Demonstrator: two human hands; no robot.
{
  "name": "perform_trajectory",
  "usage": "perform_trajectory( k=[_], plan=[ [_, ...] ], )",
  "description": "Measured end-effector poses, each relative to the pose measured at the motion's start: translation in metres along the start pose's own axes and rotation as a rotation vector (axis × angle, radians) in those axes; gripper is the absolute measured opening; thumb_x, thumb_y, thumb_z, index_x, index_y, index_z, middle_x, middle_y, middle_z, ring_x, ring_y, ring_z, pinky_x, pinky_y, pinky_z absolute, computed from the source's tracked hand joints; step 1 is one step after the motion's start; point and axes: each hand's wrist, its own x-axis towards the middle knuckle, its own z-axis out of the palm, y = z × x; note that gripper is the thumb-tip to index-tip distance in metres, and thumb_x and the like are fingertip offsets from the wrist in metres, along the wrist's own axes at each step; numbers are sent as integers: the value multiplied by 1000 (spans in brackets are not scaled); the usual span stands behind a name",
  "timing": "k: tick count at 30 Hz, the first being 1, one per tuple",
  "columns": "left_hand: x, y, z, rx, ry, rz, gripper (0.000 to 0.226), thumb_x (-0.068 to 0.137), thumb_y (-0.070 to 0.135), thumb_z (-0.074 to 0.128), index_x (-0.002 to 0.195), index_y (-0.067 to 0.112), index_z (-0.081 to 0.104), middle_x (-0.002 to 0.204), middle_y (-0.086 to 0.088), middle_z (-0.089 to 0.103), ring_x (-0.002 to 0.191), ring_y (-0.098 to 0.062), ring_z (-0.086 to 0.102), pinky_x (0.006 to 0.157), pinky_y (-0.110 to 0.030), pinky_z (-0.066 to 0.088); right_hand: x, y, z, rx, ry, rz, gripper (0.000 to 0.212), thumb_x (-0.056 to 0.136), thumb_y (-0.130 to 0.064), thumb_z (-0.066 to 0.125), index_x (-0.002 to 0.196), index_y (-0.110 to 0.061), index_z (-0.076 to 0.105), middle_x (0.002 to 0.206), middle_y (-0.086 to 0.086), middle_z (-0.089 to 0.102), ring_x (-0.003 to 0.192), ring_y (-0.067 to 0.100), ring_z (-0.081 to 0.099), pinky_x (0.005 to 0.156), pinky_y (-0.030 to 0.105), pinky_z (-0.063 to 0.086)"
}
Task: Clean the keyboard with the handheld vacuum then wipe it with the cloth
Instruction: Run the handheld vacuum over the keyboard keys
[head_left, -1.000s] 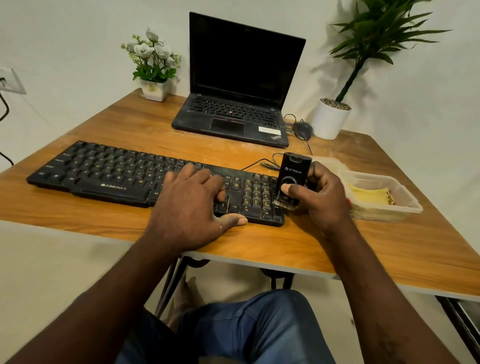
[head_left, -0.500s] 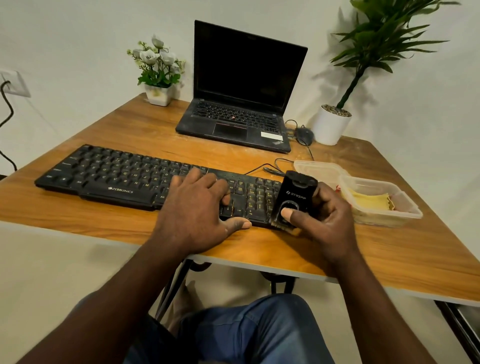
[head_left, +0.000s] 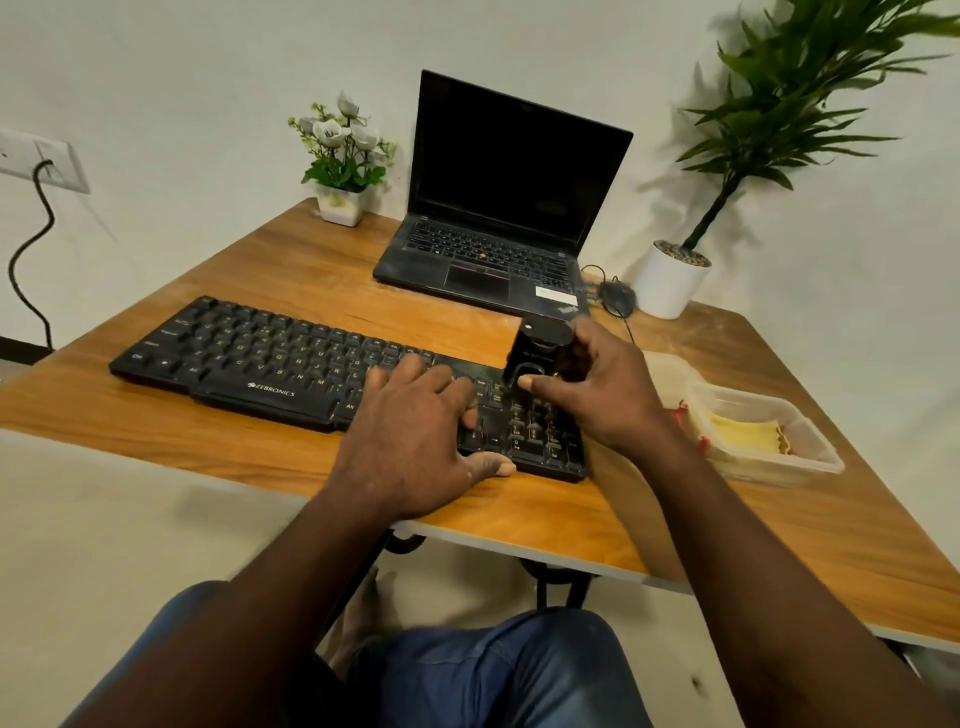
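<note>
A black keyboard (head_left: 249, 358) lies across the wooden table (head_left: 753, 525). My left hand (head_left: 415, 441) rests flat on its right half, fingers spread, thumb at the front edge. My right hand (head_left: 608, 395) grips a small black handheld vacuum (head_left: 540, 348), held upright with its lower end over the number pad at the keyboard's right end. A yellow cloth (head_left: 748, 431) lies in a clear plastic container (head_left: 800, 457) to the right of the keyboard.
An open black laptop (head_left: 498, 208) stands behind the keyboard, with a mouse (head_left: 618, 296) and cable to its right. A small flower pot (head_left: 340, 156) is at the back left, a tall potted plant (head_left: 675, 275) at the back right. A wall socket (head_left: 36, 161) with a cable is at the left.
My right hand has carried the vacuum from the keyboard's front right corner up and back over the number pad. My left hand stays on the keyboard. The camera has tilted.
</note>
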Motion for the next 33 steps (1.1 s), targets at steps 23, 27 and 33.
perform_trajectory(
  k=[23,27,33],
  plan=[
    [-1,1,-7,-52,-42,-19,52,75,89,52,95,41,47,103,17,43,112,-11,36,99,-40,33,3,-1,2,-280,-123,-175,39,78,-27,89,95,-25,54,84,-14,64,76,1,60,62,19,47],
    [-1,-1,-5,-48,-45,-22,52,75,91,50,94,42,45,103,16,42,112,-12,38,101,-42,34,-4,15,-32,-323,-164,-88,42,78,-23,90,92,-33,51,89,-17,65,83,-6,59,64,10,41],
    [0,-4,-1,-55,-26,-16,53,74,90,52,91,41,44,100,16,41,109,-13,40,98,-42,35,-4,22,-53,-277,-111,-34,40,77,-22,91,99,-32,58,95,-16,69,92,1,66,75,15,49]
  ],
)
